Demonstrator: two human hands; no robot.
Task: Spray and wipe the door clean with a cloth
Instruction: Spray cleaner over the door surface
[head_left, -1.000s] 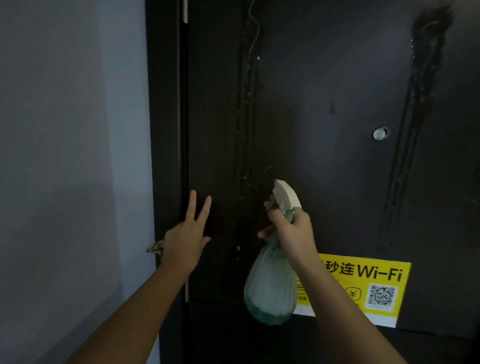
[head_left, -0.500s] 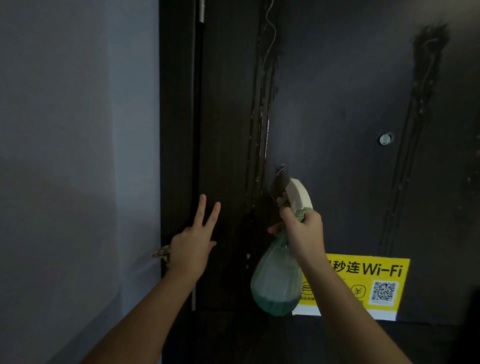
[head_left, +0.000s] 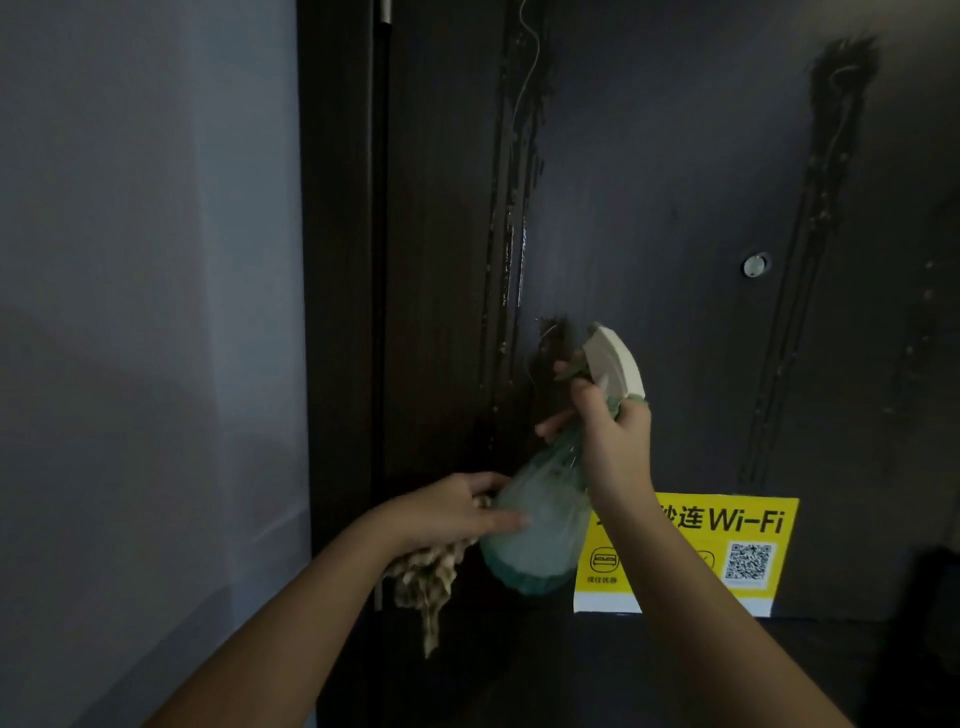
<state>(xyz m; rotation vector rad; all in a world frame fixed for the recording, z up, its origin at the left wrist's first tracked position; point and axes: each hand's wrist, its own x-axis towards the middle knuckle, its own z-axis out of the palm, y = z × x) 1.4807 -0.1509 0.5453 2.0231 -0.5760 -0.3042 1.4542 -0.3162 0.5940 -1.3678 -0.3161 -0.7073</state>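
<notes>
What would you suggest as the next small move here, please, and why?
Probably raise the left hand with its cloth to the wet streaks above it and wipe downward. Liquid runs in lines down the door, the cloth hangs bunched under the left hand beside the spray bottle, and the right hand grips the bottle's neck, so it is occupied.

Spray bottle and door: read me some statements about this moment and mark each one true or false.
1. The right hand grips the spray bottle by its neck. True.
2. The cloth is in the right hand. False: the left hand holds it, and it hangs below that hand.
3. The door is dry. False: wet streaks run down it.
4. A yellow Wi-Fi sticker sits low on the door, right of the bottle. True.
</notes>
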